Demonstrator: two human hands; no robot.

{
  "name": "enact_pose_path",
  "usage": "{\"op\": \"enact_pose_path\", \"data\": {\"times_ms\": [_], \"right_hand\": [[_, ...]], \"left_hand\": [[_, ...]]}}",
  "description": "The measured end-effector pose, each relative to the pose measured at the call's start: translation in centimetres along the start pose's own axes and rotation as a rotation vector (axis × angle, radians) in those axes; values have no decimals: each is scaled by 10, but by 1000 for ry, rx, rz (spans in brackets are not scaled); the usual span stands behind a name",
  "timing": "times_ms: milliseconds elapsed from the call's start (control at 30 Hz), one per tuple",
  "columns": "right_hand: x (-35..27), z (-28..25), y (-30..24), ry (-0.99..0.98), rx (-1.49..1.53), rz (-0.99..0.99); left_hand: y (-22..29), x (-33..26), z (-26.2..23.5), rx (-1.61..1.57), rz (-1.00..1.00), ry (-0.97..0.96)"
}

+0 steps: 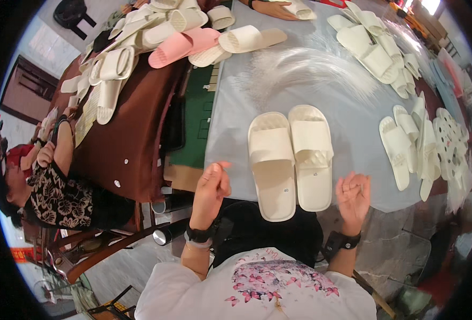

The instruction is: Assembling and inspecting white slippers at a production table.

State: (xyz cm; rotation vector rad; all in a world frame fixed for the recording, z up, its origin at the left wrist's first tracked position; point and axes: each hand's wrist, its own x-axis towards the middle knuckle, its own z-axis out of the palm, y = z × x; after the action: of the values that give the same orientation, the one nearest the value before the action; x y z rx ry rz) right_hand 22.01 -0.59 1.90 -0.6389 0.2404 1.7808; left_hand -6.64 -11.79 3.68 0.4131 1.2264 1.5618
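Note:
A pair of cream slide slippers [268,176] lies side by side in front of me, heels toward me over the near edge of the grey-covered table [230,122]. My left hand [212,186] hovers left of the pair, fingers curled and thumb against them. On the other side, my right hand [353,196] has its fingers bent in toward the thumb, with a ring on one finger. Neither hand touches the slippers. Whether something thin or clear is pinched in either hand cannot be made out. Dark bands circle both wrists.
Shiny clear plastic [310,72] spreads beyond the pair. Cream slippers [374,53] heap at the far right, more [406,141] nearer. A pink slipper [182,47] lies among others at far left. A person [60,181] works by the brown table [134,138]; another's hand [276,9] holds a slipper.

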Motion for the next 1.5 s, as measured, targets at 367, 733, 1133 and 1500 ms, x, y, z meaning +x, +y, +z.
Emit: {"op": "enact_pose_path", "data": {"times_ms": [367, 733, 1133, 1500], "right_hand": [[-18, 11, 26, -332, -890, 162], [-33, 11, 78, -562, -1303, 124], [-32, 17, 73, -514, -1247, 229], [-37, 28, 76, -589, -1176, 240]], "left_hand": [[-35, -19, 40, 260, -256, -360], [-47, -25, 53, 171, 13, -170], [5, 30, -29, 1160, 559, 412], [14, 105, -126, 1967, 488, 660]]}}
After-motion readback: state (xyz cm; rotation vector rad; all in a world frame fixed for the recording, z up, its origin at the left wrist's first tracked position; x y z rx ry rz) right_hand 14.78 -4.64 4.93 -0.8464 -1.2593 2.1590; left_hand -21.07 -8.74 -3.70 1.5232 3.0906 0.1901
